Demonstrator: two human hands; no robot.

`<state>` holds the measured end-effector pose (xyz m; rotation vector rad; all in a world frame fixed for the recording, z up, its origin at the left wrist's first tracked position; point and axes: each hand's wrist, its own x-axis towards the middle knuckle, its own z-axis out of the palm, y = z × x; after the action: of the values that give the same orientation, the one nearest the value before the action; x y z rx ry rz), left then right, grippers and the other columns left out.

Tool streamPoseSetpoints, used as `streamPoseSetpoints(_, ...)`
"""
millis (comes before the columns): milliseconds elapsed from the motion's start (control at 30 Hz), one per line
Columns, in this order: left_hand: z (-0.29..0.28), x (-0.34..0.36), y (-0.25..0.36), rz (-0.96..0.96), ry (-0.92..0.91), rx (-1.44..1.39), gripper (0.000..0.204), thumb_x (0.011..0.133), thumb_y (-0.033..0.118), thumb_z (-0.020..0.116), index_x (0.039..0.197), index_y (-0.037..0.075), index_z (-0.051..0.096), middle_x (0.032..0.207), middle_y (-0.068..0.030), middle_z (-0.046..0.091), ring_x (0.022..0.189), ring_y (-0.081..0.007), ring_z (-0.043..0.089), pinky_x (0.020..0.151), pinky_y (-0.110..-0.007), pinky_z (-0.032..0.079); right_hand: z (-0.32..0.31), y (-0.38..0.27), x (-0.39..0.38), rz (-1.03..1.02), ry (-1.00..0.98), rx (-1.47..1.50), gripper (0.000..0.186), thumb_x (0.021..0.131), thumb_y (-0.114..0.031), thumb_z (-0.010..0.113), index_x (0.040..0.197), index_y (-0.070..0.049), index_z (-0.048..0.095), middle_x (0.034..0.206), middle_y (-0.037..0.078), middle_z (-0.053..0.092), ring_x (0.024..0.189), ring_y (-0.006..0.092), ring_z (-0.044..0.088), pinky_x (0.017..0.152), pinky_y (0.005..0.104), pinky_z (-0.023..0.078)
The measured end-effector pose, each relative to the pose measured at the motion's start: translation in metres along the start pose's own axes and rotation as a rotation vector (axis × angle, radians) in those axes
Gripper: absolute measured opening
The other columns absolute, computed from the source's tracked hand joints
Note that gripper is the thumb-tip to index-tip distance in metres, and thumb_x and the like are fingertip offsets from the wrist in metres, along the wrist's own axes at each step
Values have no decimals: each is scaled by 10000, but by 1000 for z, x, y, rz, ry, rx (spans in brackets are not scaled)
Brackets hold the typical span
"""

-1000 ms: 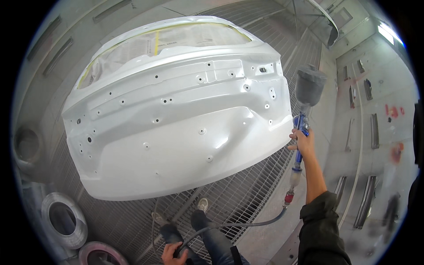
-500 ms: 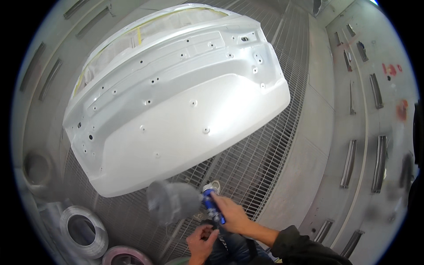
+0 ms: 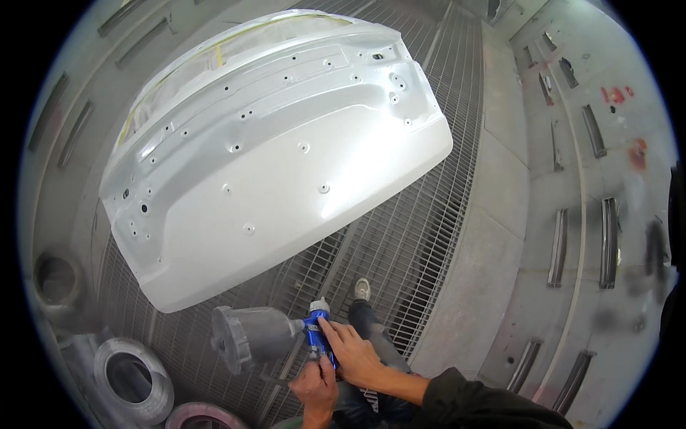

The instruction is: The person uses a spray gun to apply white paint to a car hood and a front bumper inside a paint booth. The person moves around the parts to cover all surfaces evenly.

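Note:
My right hand [image 3: 350,354] grips a blue spray gun [image 3: 314,325] low in the middle of the view, its grey cup [image 3: 257,336] lying sideways to the left. My left hand [image 3: 314,386] is closed at the rear of the gun, pinching what looks like a knob; the fingertips are partly hidden. Beyond the gun lies a large white car tailgate [image 3: 271,171] with many holes and recesses, its window opening [image 3: 179,71] masked with translucent sheeting and yellow tape.
Metal grating [image 3: 407,243] runs under and right of the tailgate. Grey tyres or rings [image 3: 107,365] lie at lower left, a pink one [image 3: 204,415] beside them. The booth's right wall [image 3: 579,179] bears metal strips and paint smudges. My shoe [image 3: 363,289] rests on the grating.
My right hand has swung the gun down from the right side to the lower middle, cup now sideways. My left hand has risen from the hose to the gun. The view has shifted.

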<state>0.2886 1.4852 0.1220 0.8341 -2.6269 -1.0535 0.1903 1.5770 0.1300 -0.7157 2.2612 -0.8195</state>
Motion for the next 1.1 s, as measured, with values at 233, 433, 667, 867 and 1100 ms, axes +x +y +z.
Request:
streamPoseSetpoints(233, 23, 13, -1, -26, -48, -70, 325, 940, 177, 583, 671, -4, 608, 545, -147, 535, 453, -271, 533, 442, -387, 382, -95, 78, 37, -35, 179, 192, 751, 823, -98, 657, 1501, -104, 334, 1234, 254, 586, 1065, 436, 618, 940, 456, 507)
streamPoseSetpoints(433, 22, -2, -29, -375, -164, 51, 227, 874, 140, 647, 716, -24, 649, 572, -117, 565, 491, -190, 553, 483, -316, 413, -298, 142, 114, 187, 221, 767, 333, 904, -114, 624, 1220, -16, 588, 1106, 110, 662, 1003, 215, 667, 574, 308, 615)
streamPoseSetpoints(667, 79, 11, 25, -396, -322, -15, 338, 983, 256, 539, 742, 25, 592, 687, -176, 582, 653, -341, 589, 609, -424, 451, -405, 181, 198, 248, 260, 683, 137, 839, -108, 614, 890, 16, 645, 708, 83, 624, 532, 126, 569, 372, 249, 424)
streamPoseSetpoints(867, 113, 30, 70, -415, -359, -106, 223, 945, 229, 603, 846, 31, 632, 746, -155, 610, 672, -318, 607, 623, -410, 470, -448, 244, 230, 355, 500, 479, 157, 821, -163, 650, 763, -24, 605, 624, 34, 563, 465, 97, 481, 366, 250, 374)
streamPoseSetpoints(1100, 129, 54, 103, -338, -399, -200, 227, 853, 135, 714, 1052, 37, 665, 875, -155, 664, 765, -314, 656, 716, -387, 523, -494, 326, 237, 376, 672, 384, 186, 855, -185, 651, 756, -34, 605, 610, 34, 561, 466, 100, 512, 346, 261, 390)
